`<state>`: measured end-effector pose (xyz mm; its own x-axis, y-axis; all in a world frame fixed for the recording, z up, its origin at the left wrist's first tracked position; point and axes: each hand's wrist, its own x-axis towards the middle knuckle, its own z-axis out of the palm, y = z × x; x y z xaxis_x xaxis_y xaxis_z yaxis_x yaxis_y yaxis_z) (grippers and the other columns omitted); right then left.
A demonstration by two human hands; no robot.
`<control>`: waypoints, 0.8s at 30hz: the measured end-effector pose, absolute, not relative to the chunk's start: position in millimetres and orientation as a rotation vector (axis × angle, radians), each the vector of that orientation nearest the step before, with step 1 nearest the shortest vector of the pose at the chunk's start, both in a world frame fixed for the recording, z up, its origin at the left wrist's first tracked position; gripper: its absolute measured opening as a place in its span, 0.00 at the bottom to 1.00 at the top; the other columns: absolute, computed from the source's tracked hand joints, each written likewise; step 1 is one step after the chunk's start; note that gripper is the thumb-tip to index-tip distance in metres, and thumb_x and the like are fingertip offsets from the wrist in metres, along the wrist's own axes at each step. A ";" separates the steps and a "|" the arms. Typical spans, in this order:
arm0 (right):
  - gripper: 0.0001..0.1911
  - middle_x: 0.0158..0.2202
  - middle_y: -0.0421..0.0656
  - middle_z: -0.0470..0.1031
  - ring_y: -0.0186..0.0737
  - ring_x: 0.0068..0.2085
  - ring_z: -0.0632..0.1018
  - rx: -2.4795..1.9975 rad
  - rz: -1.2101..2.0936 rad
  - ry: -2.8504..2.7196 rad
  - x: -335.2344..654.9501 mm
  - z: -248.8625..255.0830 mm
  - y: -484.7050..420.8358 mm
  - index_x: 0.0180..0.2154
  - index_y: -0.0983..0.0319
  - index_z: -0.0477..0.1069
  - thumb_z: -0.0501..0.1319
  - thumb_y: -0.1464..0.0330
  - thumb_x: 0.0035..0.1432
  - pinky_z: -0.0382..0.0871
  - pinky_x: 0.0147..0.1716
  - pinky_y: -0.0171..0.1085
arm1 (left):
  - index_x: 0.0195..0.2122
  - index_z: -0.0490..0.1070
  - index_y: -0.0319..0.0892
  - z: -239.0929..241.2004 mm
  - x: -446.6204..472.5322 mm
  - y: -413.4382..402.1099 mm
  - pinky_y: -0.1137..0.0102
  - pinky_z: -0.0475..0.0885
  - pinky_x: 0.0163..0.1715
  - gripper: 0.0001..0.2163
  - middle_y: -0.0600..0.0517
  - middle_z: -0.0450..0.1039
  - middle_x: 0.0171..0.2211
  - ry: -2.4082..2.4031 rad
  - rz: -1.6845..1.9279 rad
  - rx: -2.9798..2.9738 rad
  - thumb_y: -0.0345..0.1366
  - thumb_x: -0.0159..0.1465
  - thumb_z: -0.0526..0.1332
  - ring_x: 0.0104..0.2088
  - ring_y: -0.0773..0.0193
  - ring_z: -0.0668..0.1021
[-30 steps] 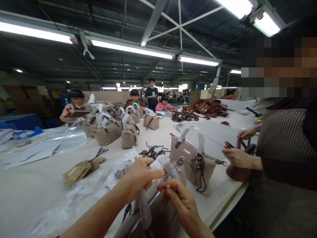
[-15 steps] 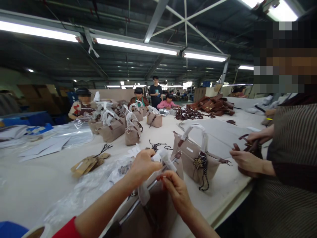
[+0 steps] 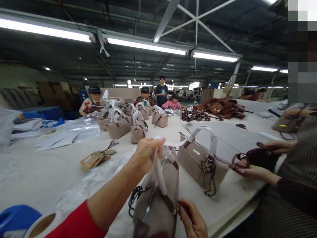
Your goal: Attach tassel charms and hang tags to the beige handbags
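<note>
A taupe handbag (image 3: pixel 156 211) with brown trim stands in front of me, its handles wrapped in white paper. My left hand (image 3: pixel 148 153) is closed around the wrapped handles at the top. Low at the bag's right side is my right hand (image 3: pixel 193 219), its fingers curled against the side edge; exactly what they pinch is hidden. A dark cord (image 3: pixel 135 198) hangs at the bag's left side. Just beyond, to the right, stands a second taupe handbag (image 3: pixel 193 165) with a leopard-print charm (image 3: pixel 205 166) and striped cord.
Kraft tags (image 3: pixel 92 160) lie left on the table, near clear plastic wrap (image 3: pixel 81 188). A tape roll (image 3: pixel 43 226) is at the lower left. More wrapped handbags (image 3: pixel 119 127) and a brown leather pile (image 3: pixel 218 109) are farther back. At right, a co-worker's hands (image 3: pixel 255 172) hold a brown bag.
My left hand has lifted the handles higher, and the handbag has turned more upright. My right hand has moved from the handles down to the bag's right side. The view has shifted slightly.
</note>
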<state>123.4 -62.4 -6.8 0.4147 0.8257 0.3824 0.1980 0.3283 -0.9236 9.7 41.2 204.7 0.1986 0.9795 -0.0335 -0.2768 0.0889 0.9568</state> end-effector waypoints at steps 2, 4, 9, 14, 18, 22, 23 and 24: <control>0.15 0.32 0.41 0.74 0.41 0.34 0.76 -1.284 0.549 -1.036 135.1 -8.5 -64.0 0.34 0.58 0.72 0.56 0.55 0.54 0.70 0.36 0.33 | 0.23 0.67 0.37 212.6 16.9 37.1 0.75 0.67 0.21 0.04 0.54 0.69 0.16 0.794 1.079 0.957 0.32 0.52 0.58 0.17 0.70 0.71; 0.19 0.35 0.42 0.75 0.44 0.39 0.76 -1.353 0.514 -0.972 149.6 -4.7 -63.7 0.34 0.58 0.73 0.53 0.51 0.54 0.70 0.39 0.35 | 0.25 0.69 0.36 214.9 21.8 35.2 0.72 0.69 0.25 0.07 0.49 0.72 0.20 0.678 0.979 0.921 0.33 0.56 0.55 0.22 0.66 0.75; 0.30 0.39 0.46 0.77 0.55 0.47 0.74 -1.591 0.572 -0.896 185.1 3.0 -59.2 0.38 0.60 0.74 0.51 0.44 0.48 0.68 0.45 0.45 | 0.30 0.71 0.35 202.6 18.9 40.3 0.68 0.70 0.32 0.10 0.45 0.76 0.25 0.599 0.877 0.952 0.33 0.60 0.52 0.29 0.60 0.78; 0.33 0.41 0.49 0.77 0.57 0.48 0.73 -1.519 0.606 -0.960 193.5 -7.7 -54.5 0.39 0.62 0.75 0.53 0.44 0.45 0.66 0.47 0.48 | 0.33 0.70 0.33 198.2 10.0 47.1 0.64 0.70 0.39 0.11 0.41 0.78 0.30 0.589 0.880 0.888 0.34 0.60 0.51 0.34 0.57 0.79; 0.30 0.41 0.49 0.77 0.57 0.48 0.73 -1.499 0.591 -0.962 192.5 -17.3 -50.7 0.40 0.63 0.74 0.54 0.47 0.46 0.66 0.47 0.48 | 0.32 0.69 0.32 200.1 6.8 51.2 0.63 0.69 0.42 0.10 0.40 0.77 0.32 0.580 0.871 0.856 0.34 0.60 0.53 0.36 0.57 0.79; 0.30 0.43 0.49 0.77 0.58 0.49 0.72 -1.558 0.579 -0.951 191.6 -18.8 -50.4 0.42 0.65 0.72 0.55 0.49 0.46 0.63 0.49 0.49 | 0.31 0.68 0.32 202.7 7.1 55.9 0.61 0.68 0.45 0.09 0.38 0.76 0.33 0.570 0.876 0.808 0.34 0.60 0.54 0.39 0.56 0.78; 0.29 0.43 0.49 0.76 0.58 0.50 0.71 -1.576 0.558 -0.937 189.4 -16.4 -51.4 0.42 0.64 0.72 0.55 0.50 0.46 0.64 0.48 0.49 | 0.31 0.67 0.33 203.6 8.3 56.7 0.61 0.68 0.46 0.08 0.38 0.75 0.34 0.562 0.897 0.780 0.34 0.59 0.54 0.40 0.55 0.78; 0.28 0.43 0.49 0.76 0.58 0.50 0.71 -1.607 0.521 -0.901 186.1 -12.7 -52.8 0.43 0.64 0.71 0.55 0.50 0.47 0.65 0.47 0.49 | 0.30 0.67 0.34 204.7 10.1 57.1 0.60 0.68 0.46 0.08 0.38 0.75 0.35 0.547 0.924 0.748 0.34 0.60 0.54 0.40 0.55 0.77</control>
<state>186.1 -52.8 -12.7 0.6047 0.7845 0.1374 0.2722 -0.0414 -0.9614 10.1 57.1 204.7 0.5008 0.8592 -0.1047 -0.5048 0.3882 0.7711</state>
